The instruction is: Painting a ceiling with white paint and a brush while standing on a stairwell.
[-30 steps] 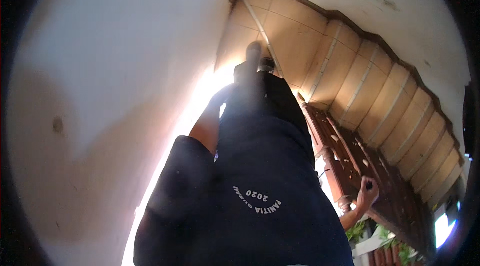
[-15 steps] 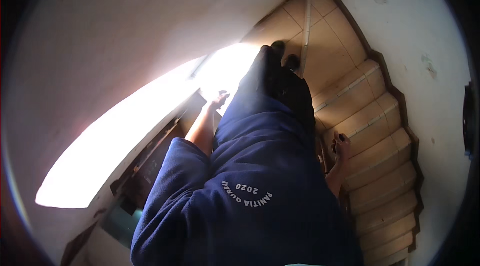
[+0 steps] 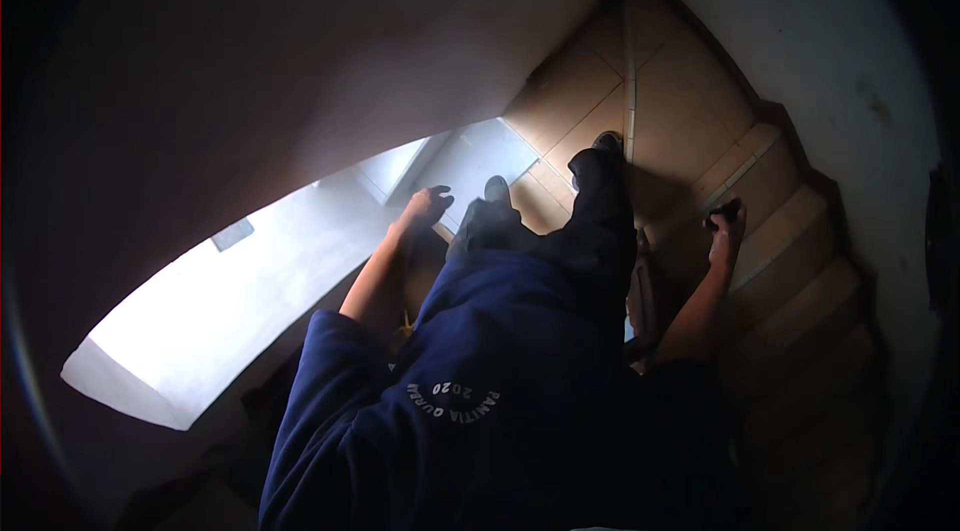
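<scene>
My left hand (image 3: pixel 428 207) hangs beside my left leg, near the bright opening. Its fingers are loosely bent and apart, with nothing visible between them. On the other side, over the stairs, my right hand (image 3: pixel 731 231) is closed around a small dark object (image 3: pixel 721 214); its kind cannot be made out. My dark trousers (image 3: pixel 598 211) and two dark shoes show below the navy top (image 3: pixel 470 331). One shoe (image 3: pixel 497 189) stands by the pale tiles at the opening, the other shoe (image 3: pixel 607 142) on the tan tiled step.
Tan tiled stairs (image 3: pixel 790 231) curve down the right side along a pale wall (image 3: pixel 850 61). A bright opening (image 3: pixel 290 261) with pale tiled floor (image 3: pixel 475 166) lies to the left, under a large shaded wall (image 3: pixel 250 81). A brown rail-like piece (image 3: pixel 643 281) stands by my right forearm.
My feet have come apart, the left one now nearer the pale tiles. My right hand has swung outward and forward, still around the dark object. The picture is darker, and the opening shows more detail.
</scene>
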`<state>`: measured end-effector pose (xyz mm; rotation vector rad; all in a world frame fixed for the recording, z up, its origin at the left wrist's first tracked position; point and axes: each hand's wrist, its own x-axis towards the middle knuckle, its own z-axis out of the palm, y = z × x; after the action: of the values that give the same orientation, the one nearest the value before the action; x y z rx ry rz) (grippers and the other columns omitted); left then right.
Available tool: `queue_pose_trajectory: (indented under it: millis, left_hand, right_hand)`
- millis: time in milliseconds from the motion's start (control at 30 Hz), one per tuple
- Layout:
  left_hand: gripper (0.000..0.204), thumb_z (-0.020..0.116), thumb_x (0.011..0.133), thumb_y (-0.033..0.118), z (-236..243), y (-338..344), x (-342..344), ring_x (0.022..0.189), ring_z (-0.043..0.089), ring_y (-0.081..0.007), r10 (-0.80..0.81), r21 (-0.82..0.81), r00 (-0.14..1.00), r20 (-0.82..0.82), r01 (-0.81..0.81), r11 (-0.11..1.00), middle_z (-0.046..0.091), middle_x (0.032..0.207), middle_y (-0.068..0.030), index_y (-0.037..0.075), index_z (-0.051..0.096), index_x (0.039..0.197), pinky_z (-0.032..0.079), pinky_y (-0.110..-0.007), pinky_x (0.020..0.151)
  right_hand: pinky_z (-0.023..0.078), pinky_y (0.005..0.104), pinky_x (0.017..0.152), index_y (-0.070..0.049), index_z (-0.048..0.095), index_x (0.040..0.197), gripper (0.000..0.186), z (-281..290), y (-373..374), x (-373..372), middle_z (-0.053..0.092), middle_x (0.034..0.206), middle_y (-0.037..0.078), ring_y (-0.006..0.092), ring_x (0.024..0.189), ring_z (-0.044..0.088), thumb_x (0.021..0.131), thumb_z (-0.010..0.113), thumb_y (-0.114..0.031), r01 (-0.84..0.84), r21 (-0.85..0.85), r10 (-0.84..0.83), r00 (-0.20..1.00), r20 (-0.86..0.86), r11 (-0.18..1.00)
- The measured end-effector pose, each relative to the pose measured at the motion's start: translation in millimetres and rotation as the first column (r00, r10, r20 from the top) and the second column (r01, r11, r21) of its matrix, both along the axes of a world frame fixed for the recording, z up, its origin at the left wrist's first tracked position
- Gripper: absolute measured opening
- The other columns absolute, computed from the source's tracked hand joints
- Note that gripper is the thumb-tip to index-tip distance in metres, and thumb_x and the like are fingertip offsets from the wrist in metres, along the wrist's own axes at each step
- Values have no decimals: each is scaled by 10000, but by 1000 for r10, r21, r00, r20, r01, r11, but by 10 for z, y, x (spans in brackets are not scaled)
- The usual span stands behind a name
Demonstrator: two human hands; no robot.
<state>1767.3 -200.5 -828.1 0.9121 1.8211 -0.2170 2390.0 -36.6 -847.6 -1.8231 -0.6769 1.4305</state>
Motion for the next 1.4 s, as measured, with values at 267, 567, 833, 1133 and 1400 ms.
queue_pose_trajectory:
  millis: [267,567,833,1133,1400]
  left_hand:
    - [398,607,936,241,261,-397,-115,917,695,-293,-526,184,780,339,493,850,710,1072,-165,51,588,1285,543,-385,840]
    - [420,629,957,268,-497,-3029,-2396,855,673,-171,114,296,882,457,-271,916,710,1037,-101,-16,595,1264,543,-326,770]
    - [687,444,990,580,108,-4308,-3741,1056,609,-252,433,-290,-35,901,-789,541,551,1267,-158,54,416,1431,534,-405,869]
    - [334,580,970,314,-1277,-5105,-4249,688,618,-191,558,-313,-106,823,-904,290,642,951,-110,29,582,1145,516,-323,581]
    - [464,511,985,476,-1818,-5931,-5151,445,429,-139,781,-174,-39,624,-981,90,455,586,-1,88,533,731,310,-285,414]
  right_hand:
    - [505,276,523,-47,599,1136,366,431,77,-1260,641,968,57,169,738,644,817,761,-122,-5,351,59,988,-143,936]
    - [561,293,478,-38,582,1024,391,910,-3005,-5024,639,980,128,221,822,667,659,716,-73,-589,329,674,618,-405,738]
    - [565,383,762,24,548,1209,487,745,-4711,-8388,677,1015,190,296,881,682,796,747,-139,-947,262,905,270,329,187]
    - [439,394,1020,-38,323,1509,821,250,-5311,-8903,560,1331,253,302,1236,565,829,742,-233,-967,255,949,66,310,-16]
    - [530,255,754,19,448,1410,594,-60,-4831,-8837,676,1129,142,146,935,664,901,699,-156,-819,-13,809,564,167,574]
